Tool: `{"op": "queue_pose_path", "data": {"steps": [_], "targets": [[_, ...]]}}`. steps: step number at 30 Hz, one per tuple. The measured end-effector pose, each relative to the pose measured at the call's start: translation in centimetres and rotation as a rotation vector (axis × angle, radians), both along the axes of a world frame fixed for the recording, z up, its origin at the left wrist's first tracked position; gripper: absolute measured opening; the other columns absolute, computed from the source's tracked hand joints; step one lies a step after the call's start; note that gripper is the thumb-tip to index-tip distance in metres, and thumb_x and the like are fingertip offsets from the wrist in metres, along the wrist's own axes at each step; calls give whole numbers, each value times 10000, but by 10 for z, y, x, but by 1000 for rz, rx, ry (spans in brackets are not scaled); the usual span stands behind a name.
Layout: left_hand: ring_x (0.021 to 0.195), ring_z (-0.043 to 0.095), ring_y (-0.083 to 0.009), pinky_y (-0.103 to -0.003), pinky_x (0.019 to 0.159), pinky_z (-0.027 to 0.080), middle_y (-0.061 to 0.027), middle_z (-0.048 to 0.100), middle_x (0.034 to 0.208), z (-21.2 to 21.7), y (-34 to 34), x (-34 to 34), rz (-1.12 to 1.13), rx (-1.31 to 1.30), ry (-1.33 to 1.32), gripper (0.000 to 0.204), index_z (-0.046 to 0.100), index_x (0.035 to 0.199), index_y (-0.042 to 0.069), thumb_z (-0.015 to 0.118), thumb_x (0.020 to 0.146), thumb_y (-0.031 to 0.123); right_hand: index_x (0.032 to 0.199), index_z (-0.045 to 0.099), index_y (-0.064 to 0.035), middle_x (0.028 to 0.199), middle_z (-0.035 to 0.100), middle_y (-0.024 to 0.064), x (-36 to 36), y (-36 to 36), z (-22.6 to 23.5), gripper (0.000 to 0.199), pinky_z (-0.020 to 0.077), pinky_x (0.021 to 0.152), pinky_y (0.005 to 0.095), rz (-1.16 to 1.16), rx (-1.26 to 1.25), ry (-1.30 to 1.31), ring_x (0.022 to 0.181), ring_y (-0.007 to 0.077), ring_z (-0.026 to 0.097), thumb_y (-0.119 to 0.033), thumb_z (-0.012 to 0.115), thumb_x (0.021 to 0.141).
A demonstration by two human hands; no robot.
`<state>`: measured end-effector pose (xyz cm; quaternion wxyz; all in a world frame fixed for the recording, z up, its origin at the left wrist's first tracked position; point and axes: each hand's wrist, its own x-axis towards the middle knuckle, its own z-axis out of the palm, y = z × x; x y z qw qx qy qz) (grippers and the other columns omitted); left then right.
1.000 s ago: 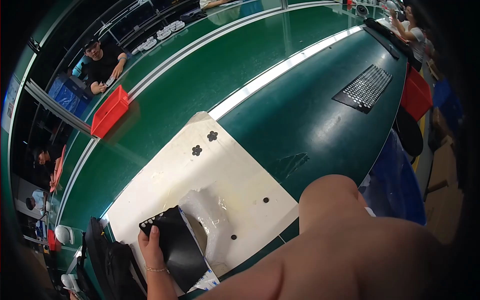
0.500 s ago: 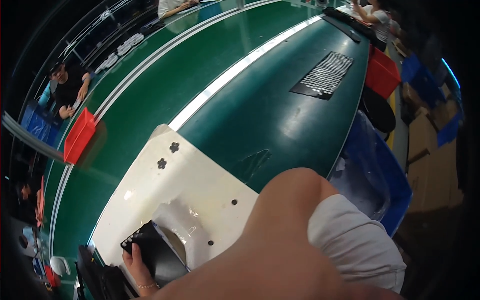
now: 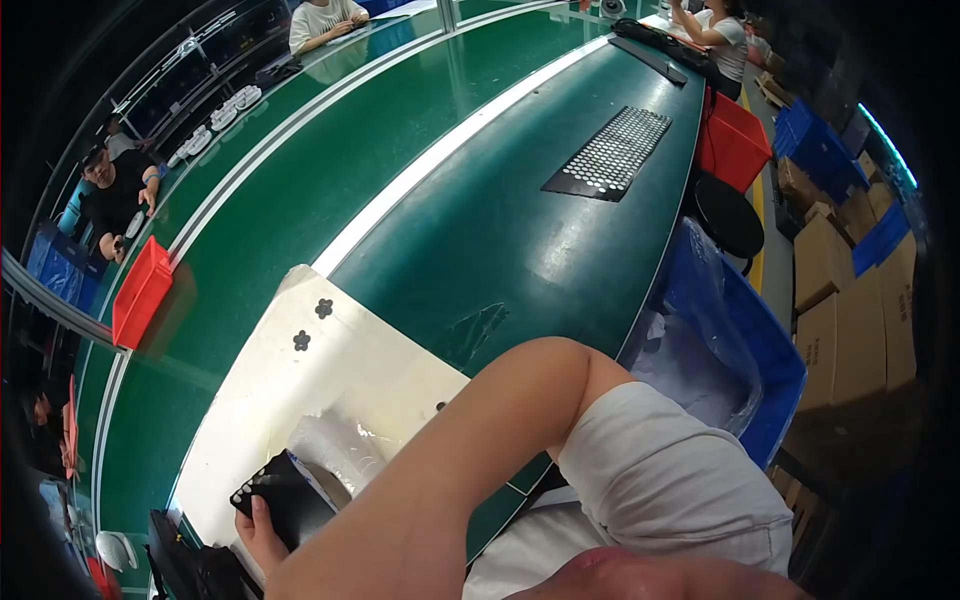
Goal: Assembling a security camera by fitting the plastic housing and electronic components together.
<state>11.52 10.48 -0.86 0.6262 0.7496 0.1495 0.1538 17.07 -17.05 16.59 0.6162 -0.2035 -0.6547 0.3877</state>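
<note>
At the lower left, my left hand (image 3: pixel 262 535) grips a black sheet (image 3: pixel 298 505) by its edge, the thumb on top. A few small white round dots (image 3: pixel 243 490) sit along the sheet's corner beside the thumb. My right arm (image 3: pixel 480 420) reaches across the lower middle with its elbow raised; its hand is out of view. Beyond the black sheet lies a curved piece of clear, shiny plastic (image 3: pixel 345 450) on a white board (image 3: pixel 240 410). Two dark flower-shaped marks (image 3: pixel 323 308) show on the board's far part.
Further along the green table (image 3: pixel 430 250) lies another black sheet with rows of white dots (image 3: pixel 615 155). To the right stand a blue bin (image 3: pixel 785 380) with plastic, a red bin (image 3: pixel 738 140) and cardboard boxes (image 3: pixel 845 340). Across the table are a red tray (image 3: pixel 142 292) and a co-worker (image 3: pixel 125 195).
The view has shifted, so the table things sit further left. My right forearm shows more of its length and covers part of the board. My left hand keeps hold of the black sheet.
</note>
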Motion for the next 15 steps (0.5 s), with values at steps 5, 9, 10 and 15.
{"op": "queue_pose_path", "data": {"steps": [5, 9, 10, 15], "targets": [[790, 481, -74, -221, 735, 387, -1, 565, 899, 2, -1, -3, -70, -73, -9, 226, 544, 982, 2, 554, 844, 181, 953, 586, 1, 920, 604, 123, 19, -19, 8, 247, 438, 728, 301, -207, -50, -442, 834, 220, 571, -175, 443, 858], [791, 482, -76, -222, 734, 388, 1, 565, 899, 8, -18, 4, -118, -49, -24, 223, 547, 984, -1, 554, 840, 170, 846, 606, 10, 724, 614, 89, 23, -46, 20, 210, 443, 584, 280, -675, -5, -225, 682, 195, 595, -180, 528, 806], [791, 483, -77, -222, 734, 389, 2, 565, 899, 9, -20, 5, -115, -39, -19, 223, 548, 984, -2, 554, 839, 167, 844, 605, 13, 727, 610, 98, 22, -54, 24, 209, 443, 582, 272, -658, 58, -36, 679, 199, 594, -179, 531, 807], [810, 497, -88, -233, 750, 395, -2, 569, 910, 17, -17, 1, -33, -57, 26, 236, 548, 1010, -5, 570, 815, 125, 739, 584, 13, 653, 591, 106, 18, -69, 24, 181, 423, 491, 256, -468, 197, 143, 569, 182, 568, -124, 494, 815]]}}
